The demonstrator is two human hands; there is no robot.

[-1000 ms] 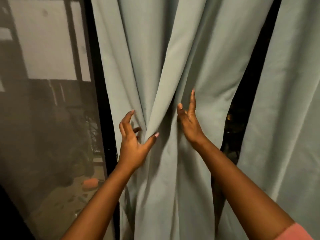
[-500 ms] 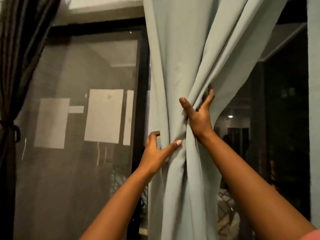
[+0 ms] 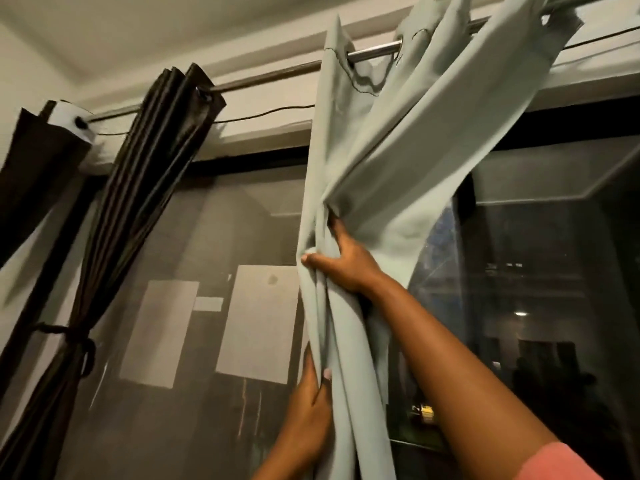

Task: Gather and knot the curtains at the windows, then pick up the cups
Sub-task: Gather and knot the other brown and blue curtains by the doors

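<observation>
Where it hangs from the metal rod, the pale green curtain, matte and smooth, is bunched into soft vertical folds before the window. Right hand: fingers curled, gripping the gather. Left hand below: thumb and fingers pinch the folds. Count: two dark glossy pleated curtains, one tied.

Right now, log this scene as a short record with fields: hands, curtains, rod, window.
right hand: right hand grips the bunched light curtain, higher up
left hand: left hand grips the same curtain lower down
light curtain: hangs from the rod, gathered into a bundle, not knotted
dark curtain: dark curtain to the left, tied with a band
window: window dark, with reflections
cups: none in view
</observation>
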